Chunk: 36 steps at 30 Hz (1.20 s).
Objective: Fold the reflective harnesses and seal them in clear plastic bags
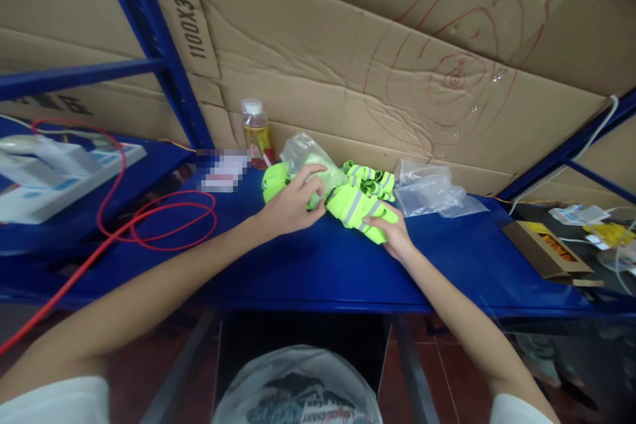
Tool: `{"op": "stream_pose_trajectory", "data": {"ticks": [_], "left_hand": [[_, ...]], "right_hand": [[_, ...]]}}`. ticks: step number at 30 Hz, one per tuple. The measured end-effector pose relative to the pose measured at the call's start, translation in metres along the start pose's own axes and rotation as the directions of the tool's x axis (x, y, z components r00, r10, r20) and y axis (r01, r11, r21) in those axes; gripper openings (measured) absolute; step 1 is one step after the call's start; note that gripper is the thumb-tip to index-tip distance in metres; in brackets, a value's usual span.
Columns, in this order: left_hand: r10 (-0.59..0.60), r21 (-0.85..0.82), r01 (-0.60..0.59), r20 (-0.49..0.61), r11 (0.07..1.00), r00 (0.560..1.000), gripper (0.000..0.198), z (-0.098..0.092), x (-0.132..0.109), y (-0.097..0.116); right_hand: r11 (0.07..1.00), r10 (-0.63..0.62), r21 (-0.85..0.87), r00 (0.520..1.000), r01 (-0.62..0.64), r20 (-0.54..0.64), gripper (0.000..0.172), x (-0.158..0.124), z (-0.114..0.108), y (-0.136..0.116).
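On the blue table, my right hand (391,228) grips the near right end of a folded bundle of neon yellow-green reflective straps (352,207) with silver stripes. My left hand (294,204) is closed, its bent fingers at the mouth of a clear plastic bag (304,151) beside the bundle's left end. The fingertips are partly hidden against the bag. More neon strapping (275,181) lies left of the bag, and a looser folded heap of straps (370,179) sits behind the held bundle.
Flat clear bags (432,191) lie at the right rear. A bottle (257,136) stands by the cardboard wall (318,66). A red hose (106,238) loops at left near a white device (59,175). An open carton (546,252) is at right; a bag-lined bin (298,384) stands below.
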<state>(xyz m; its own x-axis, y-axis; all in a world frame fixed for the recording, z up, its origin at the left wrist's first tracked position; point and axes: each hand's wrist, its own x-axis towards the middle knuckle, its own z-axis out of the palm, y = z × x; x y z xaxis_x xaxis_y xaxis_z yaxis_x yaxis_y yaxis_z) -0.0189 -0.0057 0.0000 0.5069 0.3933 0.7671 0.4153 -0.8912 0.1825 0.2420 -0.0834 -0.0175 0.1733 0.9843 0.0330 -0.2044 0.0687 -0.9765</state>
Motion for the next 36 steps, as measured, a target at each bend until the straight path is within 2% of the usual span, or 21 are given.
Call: {"op": "stream_pose_trajectory", "data": {"ticks": [4,7,9,11,14,17,21,23,26,31,36], "left_hand": [[0.077,0.082,-0.070,-0.095,0.994,0.992,0.019,0.001,0.002,0.006],[0.153,0.075,-0.142,-0.163,0.987,0.975,0.021,0.003,0.007,0.006],[0.186,0.094,-0.170,-0.200,0.981,0.962,0.015,0.004,0.009,0.005],[0.182,0.176,-0.145,-0.215,0.974,0.960,0.007,0.004,0.010,0.005],[0.125,0.281,-0.075,-0.166,0.957,0.978,0.004,0.005,0.008,0.006],[0.127,0.255,-0.096,-0.107,0.962,0.986,0.008,0.004,0.009,0.006],[0.147,0.260,-0.093,-0.196,0.961,0.969,0.016,0.001,0.014,0.004],[0.205,0.285,-0.143,-0.201,0.948,0.958,0.020,0.002,0.015,0.005],[0.289,0.276,-0.241,-0.152,0.931,0.945,0.021,0.005,0.013,0.009],[0.203,0.236,-0.179,-0.083,0.955,0.976,0.016,0.013,0.006,0.012],[0.207,0.156,-0.188,-0.109,0.970,0.972,0.017,0.017,0.001,0.015]], "right_hand": [[0.999,-0.034,-0.008,0.999,0.034,-0.010,0.057,-0.001,0.005,0.004],[0.998,-0.057,0.001,0.998,0.057,-0.020,0.053,-0.003,0.008,0.004],[0.997,-0.078,-0.001,0.996,0.078,-0.034,0.049,-0.005,0.011,0.003],[0.996,-0.090,-0.023,0.996,0.089,-0.021,0.043,-0.006,0.013,0.002],[0.995,-0.096,-0.031,0.995,0.097,0.010,0.042,-0.008,0.017,0.003],[0.995,-0.100,0.003,0.995,0.100,-0.013,0.049,-0.011,0.022,0.006],[0.993,-0.117,0.003,0.993,0.117,-0.030,0.049,-0.015,0.027,0.007],[0.990,-0.139,-0.020,0.990,0.139,-0.025,0.048,-0.016,0.029,0.008],[0.991,-0.131,-0.011,0.991,0.131,-0.030,0.045,-0.018,0.031,0.007],[0.986,-0.048,0.155,0.994,0.063,-0.100,0.046,-0.016,0.035,-0.001],[0.978,-0.095,0.170,0.985,0.119,-0.142,0.043,-0.014,0.034,-0.004]]}}
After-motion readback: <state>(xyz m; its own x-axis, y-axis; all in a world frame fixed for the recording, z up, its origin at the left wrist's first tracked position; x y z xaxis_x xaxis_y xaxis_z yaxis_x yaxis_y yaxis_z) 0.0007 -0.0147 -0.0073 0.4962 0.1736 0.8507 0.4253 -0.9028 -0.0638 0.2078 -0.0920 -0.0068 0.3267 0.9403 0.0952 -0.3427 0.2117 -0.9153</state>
